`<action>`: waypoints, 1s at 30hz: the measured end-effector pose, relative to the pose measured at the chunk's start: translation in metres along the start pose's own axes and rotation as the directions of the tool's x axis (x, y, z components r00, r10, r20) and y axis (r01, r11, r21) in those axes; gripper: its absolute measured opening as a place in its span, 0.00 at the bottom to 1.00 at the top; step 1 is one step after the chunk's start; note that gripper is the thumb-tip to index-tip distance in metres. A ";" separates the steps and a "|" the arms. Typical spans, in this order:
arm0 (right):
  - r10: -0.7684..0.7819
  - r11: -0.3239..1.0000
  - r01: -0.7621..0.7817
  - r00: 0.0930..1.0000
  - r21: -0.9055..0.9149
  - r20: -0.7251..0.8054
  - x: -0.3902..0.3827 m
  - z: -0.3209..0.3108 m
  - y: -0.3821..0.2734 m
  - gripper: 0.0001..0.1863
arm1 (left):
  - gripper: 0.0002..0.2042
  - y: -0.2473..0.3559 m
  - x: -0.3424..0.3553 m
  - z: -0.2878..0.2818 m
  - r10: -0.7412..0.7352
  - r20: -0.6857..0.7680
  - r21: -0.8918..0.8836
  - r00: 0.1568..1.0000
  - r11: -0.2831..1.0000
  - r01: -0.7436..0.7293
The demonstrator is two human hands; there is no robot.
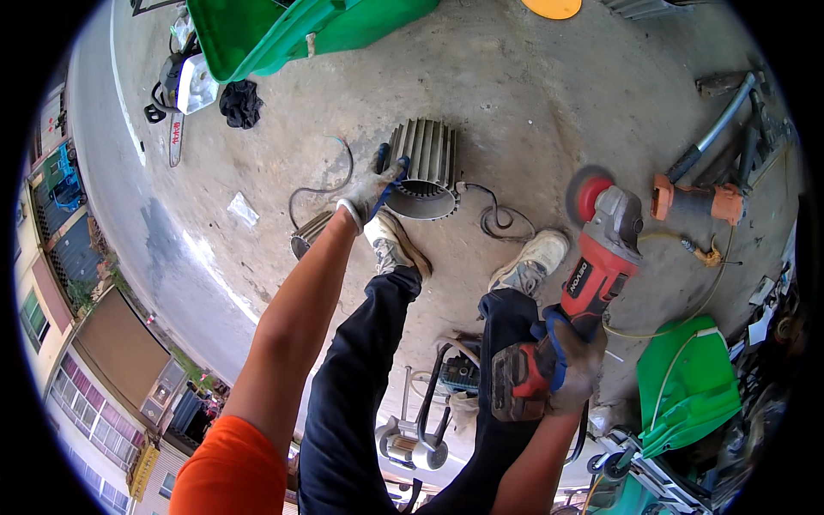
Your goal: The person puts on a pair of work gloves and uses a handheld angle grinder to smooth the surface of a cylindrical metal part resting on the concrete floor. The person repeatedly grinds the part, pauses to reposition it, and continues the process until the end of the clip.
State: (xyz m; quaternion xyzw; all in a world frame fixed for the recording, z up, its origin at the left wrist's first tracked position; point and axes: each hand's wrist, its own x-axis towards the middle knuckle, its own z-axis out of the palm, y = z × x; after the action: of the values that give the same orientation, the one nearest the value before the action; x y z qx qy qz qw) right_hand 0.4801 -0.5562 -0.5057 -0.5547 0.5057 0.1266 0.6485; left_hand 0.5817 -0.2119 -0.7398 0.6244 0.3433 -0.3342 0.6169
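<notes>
A finned metal motor housing [423,159] lies on the concrete with its round open end toward my feet. My left hand [378,184], in a grey and blue work glove, grips the left edge of its rim, thumb and fingers closed on the metal. In my right hand [573,360], gloved too, is a red and grey cordless angle grinder [592,270]. Its red disc [590,197] points away from me, well to the right of the housing and apart from it. A smaller finned housing [311,233] rests partly behind my left wrist.
Black cables [498,215] trail on both sides of the housing. At right lie an orange power tool [699,202] and a yellow hose [712,287]. A green bin [343,39] and a chainsaw [176,112] are at far left; a green plastic piece [687,386] sits near right.
</notes>
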 end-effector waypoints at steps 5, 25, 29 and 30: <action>0.044 0.999 -0.043 0.999 -0.008 0.025 0.005 -0.013 0.008 0.30 | 0.29 -0.051 -0.052 0.012 -0.156 0.159 -0.371 0.975 0.906 0.206; 0.105 0.985 -0.100 0.994 -0.143 0.028 -0.001 0.008 0.027 0.34 | 0.36 -0.105 -0.060 0.027 -0.362 0.489 -0.724 0.794 0.338 0.601; 0.150 0.988 -0.148 0.988 -0.033 0.042 -0.006 0.016 0.030 0.31 | 0.27 -0.090 -0.041 0.022 -0.489 0.481 -0.501 0.728 0.527 0.686; 0.163 0.987 -0.163 0.986 -0.010 0.038 -0.005 0.018 0.029 0.31 | 0.24 -0.090 -0.041 0.024 -0.538 0.443 -0.465 0.717 0.545 0.697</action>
State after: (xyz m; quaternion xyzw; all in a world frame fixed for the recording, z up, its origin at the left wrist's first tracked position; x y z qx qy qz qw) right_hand 0.4665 -0.5288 -0.5210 -0.5113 0.5362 0.1918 0.6437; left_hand 0.4839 -0.2361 -0.7546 0.1836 0.5498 -0.4783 0.6597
